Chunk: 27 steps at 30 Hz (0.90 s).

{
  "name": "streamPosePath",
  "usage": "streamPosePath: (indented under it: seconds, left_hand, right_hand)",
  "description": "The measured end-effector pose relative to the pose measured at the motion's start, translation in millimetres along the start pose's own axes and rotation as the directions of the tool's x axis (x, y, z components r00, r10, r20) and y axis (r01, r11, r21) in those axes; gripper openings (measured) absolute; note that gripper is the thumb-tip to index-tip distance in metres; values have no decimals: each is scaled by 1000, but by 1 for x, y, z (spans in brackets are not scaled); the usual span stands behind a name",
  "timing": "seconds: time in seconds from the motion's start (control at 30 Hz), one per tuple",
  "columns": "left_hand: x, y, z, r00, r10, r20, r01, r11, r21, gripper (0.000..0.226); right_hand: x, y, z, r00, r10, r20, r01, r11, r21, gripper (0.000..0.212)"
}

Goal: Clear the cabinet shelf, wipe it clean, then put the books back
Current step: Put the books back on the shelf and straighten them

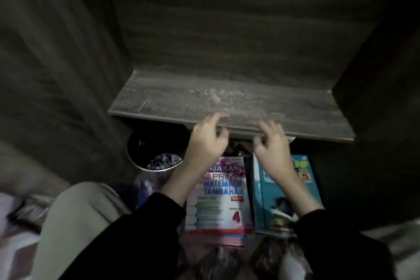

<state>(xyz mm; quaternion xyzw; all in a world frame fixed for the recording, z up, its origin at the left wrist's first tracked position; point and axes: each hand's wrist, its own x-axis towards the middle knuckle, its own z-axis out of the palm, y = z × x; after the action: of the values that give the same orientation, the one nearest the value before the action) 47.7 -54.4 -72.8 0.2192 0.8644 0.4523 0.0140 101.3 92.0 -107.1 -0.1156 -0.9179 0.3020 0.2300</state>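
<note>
- Far left, I see a round container (141, 143) with something shiny in it, tucked below the shelf (227, 98); the shelf itself is bare and dusty.
- The left hand (208, 143) is at the shelf's front edge, fingers spread and bent, holding nothing.
- Under it a pink-and-white maths book (218, 207) lies flat.
- The right hand (271, 145) is spread and empty too, at the same edge.
- A teal book (263, 195) lies just beside the maths book.

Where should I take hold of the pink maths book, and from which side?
Grip the pink maths book by its near short edge, coming from the person's side. It lies flat, face up; that edge is uncovered, the left arm crosses its far corner.
</note>
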Motion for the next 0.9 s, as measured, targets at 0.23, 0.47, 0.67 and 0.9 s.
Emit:
streamPosePath:
  seconds: [0.23,0.47,0.67,0.9]
  left_hand:
    - [-40,-138,70,899,-391,196,399,917,-3,40]
    - [-59,-210,110,735,-585,342,536,811,235,70]
    - [-57,-239,131,713,-612,342,612,781,123,81]
    - [-48,-255,140,695,-620,364,666,746,-2,84]
  right_hand:
    - [-71,61,104,776,397,491,-365,916,-165,56]
    - [-95,95,152,644,532,549,-435,846,-309,74]
    - [-93,117,176,610,620,493,-537,781,-319,83]
    - [-88,127,177,561,647,516,-644,733,-219,88]
